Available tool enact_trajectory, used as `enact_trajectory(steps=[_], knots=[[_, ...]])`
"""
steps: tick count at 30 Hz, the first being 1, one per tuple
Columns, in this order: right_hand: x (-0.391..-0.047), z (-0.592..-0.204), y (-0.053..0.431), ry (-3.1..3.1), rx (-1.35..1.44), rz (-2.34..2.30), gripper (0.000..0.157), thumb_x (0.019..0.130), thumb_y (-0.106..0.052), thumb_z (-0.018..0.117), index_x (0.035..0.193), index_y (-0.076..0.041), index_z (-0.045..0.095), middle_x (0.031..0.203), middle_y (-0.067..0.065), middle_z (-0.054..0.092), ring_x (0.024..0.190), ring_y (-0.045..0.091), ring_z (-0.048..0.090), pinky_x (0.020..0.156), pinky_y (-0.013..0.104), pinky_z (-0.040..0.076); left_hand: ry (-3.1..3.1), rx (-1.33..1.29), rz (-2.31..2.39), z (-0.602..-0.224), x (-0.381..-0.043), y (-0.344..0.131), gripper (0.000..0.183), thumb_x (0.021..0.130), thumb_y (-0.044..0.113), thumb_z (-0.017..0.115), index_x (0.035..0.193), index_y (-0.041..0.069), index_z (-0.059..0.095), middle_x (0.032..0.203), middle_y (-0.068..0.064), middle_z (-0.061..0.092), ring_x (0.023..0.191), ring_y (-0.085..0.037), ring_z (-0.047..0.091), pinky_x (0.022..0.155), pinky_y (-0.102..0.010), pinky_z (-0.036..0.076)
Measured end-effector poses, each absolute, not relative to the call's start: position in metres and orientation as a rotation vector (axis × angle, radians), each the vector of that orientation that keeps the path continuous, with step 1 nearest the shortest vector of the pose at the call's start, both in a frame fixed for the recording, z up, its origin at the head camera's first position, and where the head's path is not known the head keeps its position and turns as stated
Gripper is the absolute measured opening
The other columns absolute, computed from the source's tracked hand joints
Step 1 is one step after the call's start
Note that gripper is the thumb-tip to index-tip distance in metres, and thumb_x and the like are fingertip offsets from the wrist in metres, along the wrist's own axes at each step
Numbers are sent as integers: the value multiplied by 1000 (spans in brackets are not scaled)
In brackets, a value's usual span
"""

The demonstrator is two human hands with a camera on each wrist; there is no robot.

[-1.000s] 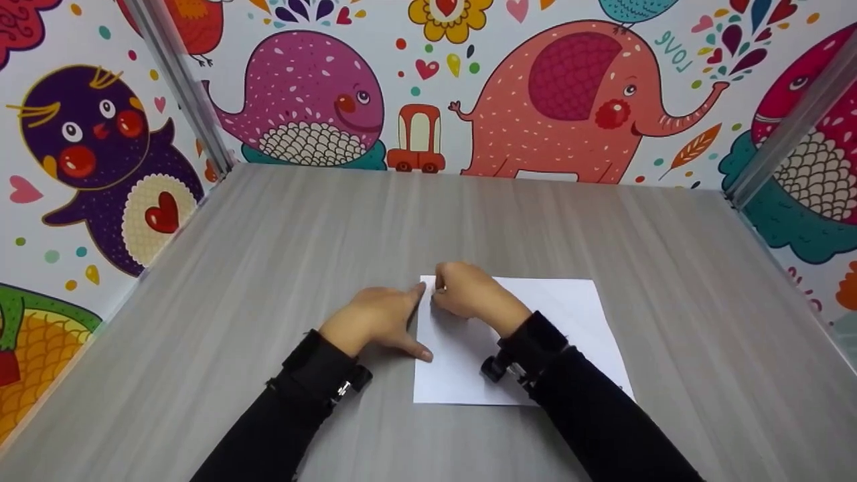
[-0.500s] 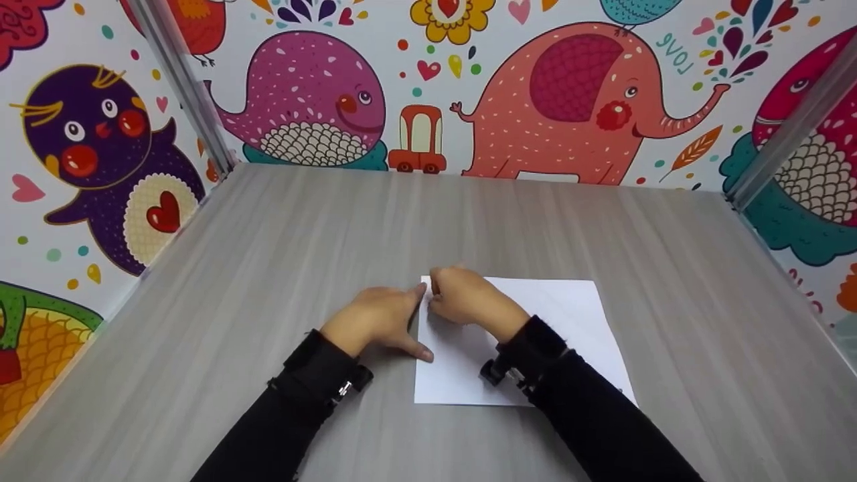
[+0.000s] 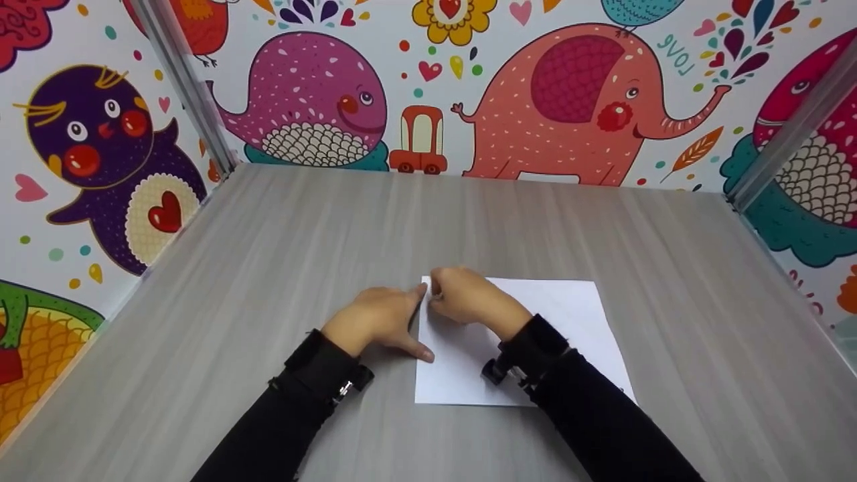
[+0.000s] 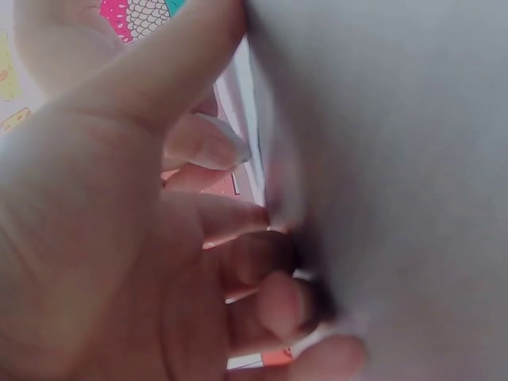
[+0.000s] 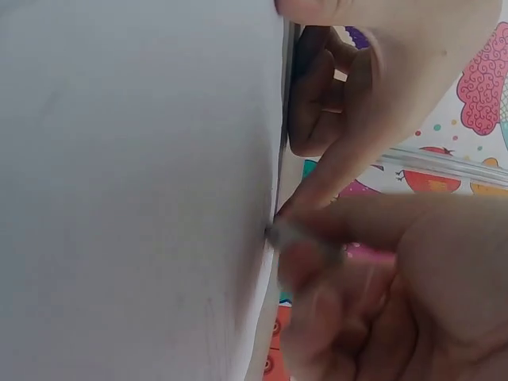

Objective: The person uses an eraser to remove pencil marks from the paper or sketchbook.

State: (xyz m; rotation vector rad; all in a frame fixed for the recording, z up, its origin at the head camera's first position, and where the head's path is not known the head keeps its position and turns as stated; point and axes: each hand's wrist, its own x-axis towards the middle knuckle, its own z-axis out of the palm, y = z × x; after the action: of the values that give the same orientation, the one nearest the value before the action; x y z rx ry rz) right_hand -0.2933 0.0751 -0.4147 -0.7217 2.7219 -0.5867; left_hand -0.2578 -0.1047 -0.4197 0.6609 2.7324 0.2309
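Observation:
A white sheet of paper lies flat on the table. My left hand rests at its left edge, thumb and forefinger spread apart, their tips on the paper; the other fingers sit beside the edge in the left wrist view. Close to the paper's upper left corner, my right hand has curled fingers. In the right wrist view it pinches a small pale grey piece whose tip meets the sheet. That piece is blurred and mostly hidden by the fingers, so its kind is unclear. Faint lines show on the paper nearby.
The grey wood-grain table surrounds the sheet. Panels printed with cartoon animals stand along the back and both sides, with metal posts at the corners. Black bands with small cameras sit on both wrists.
My right hand has shifted slightly left and down near the paper's upper left corner, with little change since half a second ago. The left hand and the sheet stay in place.

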Motion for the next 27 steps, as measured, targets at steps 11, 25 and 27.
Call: enact_trajectory(steps=[11, 25, 27], knots=[[-294, -415, 75, 2783, -672, -568, 7, 93, -9, 70, 96, -3, 69, 86, 8, 70, 73, 22, 65, 69, 38, 57, 2740, 670, 223, -419, -257, -106, 123, 75, 67, 89, 166, 5, 34, 131, -22, 71, 118, -39, 68, 100, -48, 54], [-296, -415, 80, 2729, -709, -635, 7, 92, -7, 70, 97, -3, 70, 86, 9, 70, 64, 19, 64, 60, 34, 56, 2749, 685, 208, -418, -255, -104, 121, 75, 67, 89, 164, 4, 39, 128, -22, 72, 117, -38, 69, 99, -48, 55], [-294, -414, 78, 2627, -766, -673, 7, 92, -7, 71, 98, -4, 69, 84, 8, 69, 59, 18, 64, 54, 33, 56, 2751, 683, 206, -419, -256, -104, 110, 74, 67, 90, 154, 3, 51, 118, -18, 74, 111, -36, 71, 96, -48, 56]])
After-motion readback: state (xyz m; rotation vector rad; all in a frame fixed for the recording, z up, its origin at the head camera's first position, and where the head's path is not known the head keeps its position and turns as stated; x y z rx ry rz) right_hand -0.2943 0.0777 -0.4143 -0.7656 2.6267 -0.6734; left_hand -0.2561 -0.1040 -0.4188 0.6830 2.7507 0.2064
